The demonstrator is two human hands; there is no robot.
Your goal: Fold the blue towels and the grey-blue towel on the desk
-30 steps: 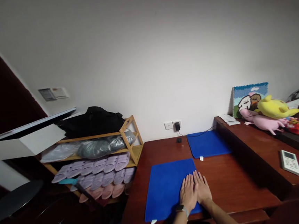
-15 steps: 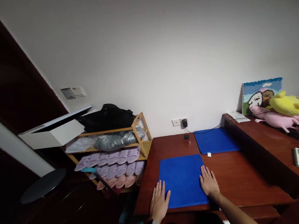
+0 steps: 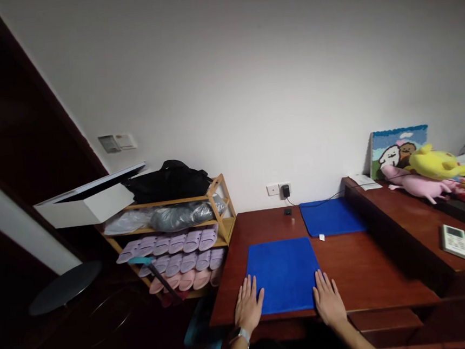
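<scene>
A blue cloth lies flat and square on the reddish-brown wooden table, near its front edge. My left hand rests palm down at the cloth's left edge, fingers stretched forward; its wrist wears a watch. Opposite it, my right hand lies flat over the cloth's lower right edge, fingers extended. Neither hand grasps anything. A second blue cloth with a small white tag lies farther back on the table, against the wall.
On the left stands a wooden rack with slippers, a black bag and a white box. A raised ledge at right bears plush toys and a white remote. A black cable runs from the wall plug.
My right hand has slid a little nearer along the cloth's right edge. My left hand stays at the left edge. The view has shifted slightly.
</scene>
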